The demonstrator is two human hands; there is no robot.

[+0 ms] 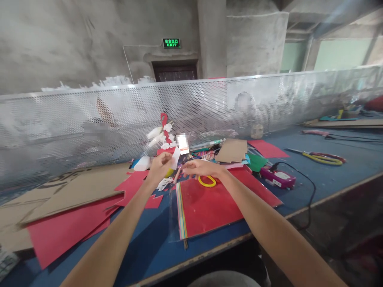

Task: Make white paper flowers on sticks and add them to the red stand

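One white piece [176,158], likely light, limp and easily creased, we pinch in our left hand [160,166] above the blue table [146,235], best held by its edge, while our right hand [202,168] curls loosely nearby, whether around anything we cannot tell.

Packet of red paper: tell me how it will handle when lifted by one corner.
The packet may sag, being broad and thin. Its clear, shiny sleeve looks likely to slide. Layered coloured edges suggest several sheets, so probably some weight.
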